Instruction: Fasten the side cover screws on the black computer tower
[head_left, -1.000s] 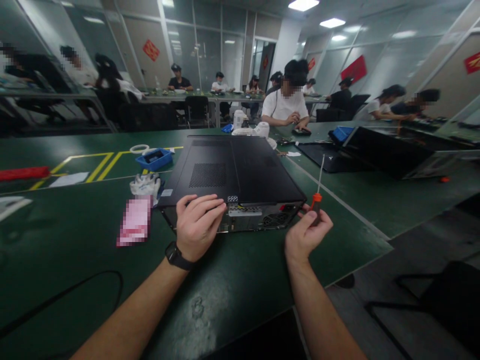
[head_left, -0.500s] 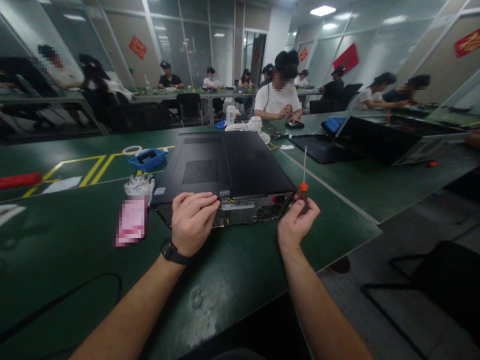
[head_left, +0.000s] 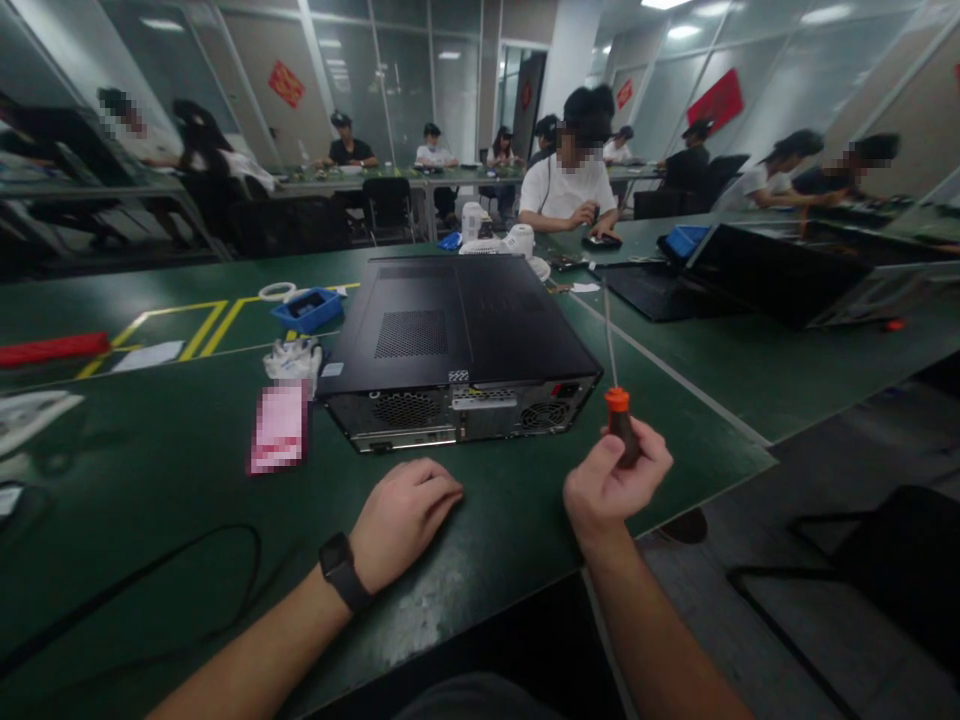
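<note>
A black computer case (head_left: 480,320) lies flat on the green table, its rear panel with vents and ports facing me. My right hand (head_left: 619,475) holds a screwdriver (head_left: 618,400) by its dark and orange handle, the shaft pointing up, to the right of the case and apart from it. Below the case's rear edge is my left hand (head_left: 405,515), back up, over the table, touching neither case nor tool. Its fingers are closed together, and whatever may be under them is hidden. A black watch is on the left wrist.
Left of the case are a blue tray (head_left: 307,311), white gloves (head_left: 292,360), a pink packet (head_left: 279,428) and a black cable (head_left: 187,545). White parts (head_left: 495,240) stand behind it. An opened case (head_left: 787,275) is at the right. A person (head_left: 574,185) sits opposite.
My left hand has come off the case's rear top edge and moved down toward me. My right hand has pulled back from the case's right corner with the screwdriver.
</note>
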